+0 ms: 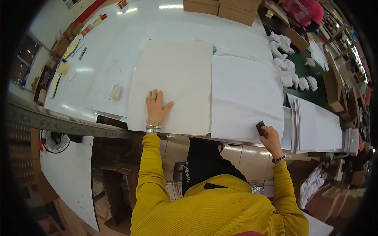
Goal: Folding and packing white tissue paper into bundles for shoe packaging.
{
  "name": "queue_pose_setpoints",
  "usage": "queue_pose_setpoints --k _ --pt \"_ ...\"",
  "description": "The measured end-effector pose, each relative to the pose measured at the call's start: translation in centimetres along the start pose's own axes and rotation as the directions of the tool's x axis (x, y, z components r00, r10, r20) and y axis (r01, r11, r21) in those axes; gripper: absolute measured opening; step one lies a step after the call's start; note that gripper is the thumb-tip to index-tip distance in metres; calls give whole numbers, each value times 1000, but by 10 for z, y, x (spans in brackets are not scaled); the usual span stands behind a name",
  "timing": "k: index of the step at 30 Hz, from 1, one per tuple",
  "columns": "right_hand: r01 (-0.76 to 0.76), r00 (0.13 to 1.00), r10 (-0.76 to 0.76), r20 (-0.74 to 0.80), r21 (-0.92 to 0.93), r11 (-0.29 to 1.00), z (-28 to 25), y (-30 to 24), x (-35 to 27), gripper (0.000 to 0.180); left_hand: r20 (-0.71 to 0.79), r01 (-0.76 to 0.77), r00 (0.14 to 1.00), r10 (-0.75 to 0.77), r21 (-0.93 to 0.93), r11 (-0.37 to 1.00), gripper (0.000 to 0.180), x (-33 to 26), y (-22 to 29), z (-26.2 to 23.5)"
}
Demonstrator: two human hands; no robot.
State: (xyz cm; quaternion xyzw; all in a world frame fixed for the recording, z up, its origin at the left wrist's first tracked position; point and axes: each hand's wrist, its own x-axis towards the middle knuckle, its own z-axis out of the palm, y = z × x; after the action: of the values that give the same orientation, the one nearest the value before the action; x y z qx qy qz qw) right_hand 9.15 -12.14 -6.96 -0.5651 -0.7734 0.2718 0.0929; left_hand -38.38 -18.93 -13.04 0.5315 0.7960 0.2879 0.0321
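My left hand lies flat, fingers spread, on the near left part of a cream-coloured sheet. A white sheet adjoins it on the right, its surface slightly creased. Over the near right corner of that white sheet, my right hand grips a small dark rectangular block between thumb and fingers; its exact kind cannot be made out. Something small and green peeks out at the far end of the seam between the two sheets.
A stack of white boards stands right of the sheets. Beyond it, white wrapped bundles lie on a green surface. Cardboard boxes sit at the far edge. Left on the table are a crumpled white piece and a dark pen-like tool.
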Motion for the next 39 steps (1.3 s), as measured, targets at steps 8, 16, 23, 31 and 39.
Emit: queue_pose_setpoints --k 8,16,23,31,39 --pt "-17 986 -28 -164 -263 965 1 -10 38 50 -91 -10 996 12 26 1000 72 1 3 5" --pt "149 988 -155 20 170 974 -53 -136 135 39 -102 22 994 -29 -65 998 82 2 11 -13" --pt "302 950 -284 133 -146 942 19 -159 208 49 -148 16 988 -39 -153 988 82 -2 6 -3" --pt "225 950 -281 -138 -320 920 48 -78 113 53 -144 -24 990 13 -74 997 69 1 1 -4" --pt "287 920 -116 -375 441 851 15 -67 79 54 -130 -43 990 54 85 995 57 2 0 6"
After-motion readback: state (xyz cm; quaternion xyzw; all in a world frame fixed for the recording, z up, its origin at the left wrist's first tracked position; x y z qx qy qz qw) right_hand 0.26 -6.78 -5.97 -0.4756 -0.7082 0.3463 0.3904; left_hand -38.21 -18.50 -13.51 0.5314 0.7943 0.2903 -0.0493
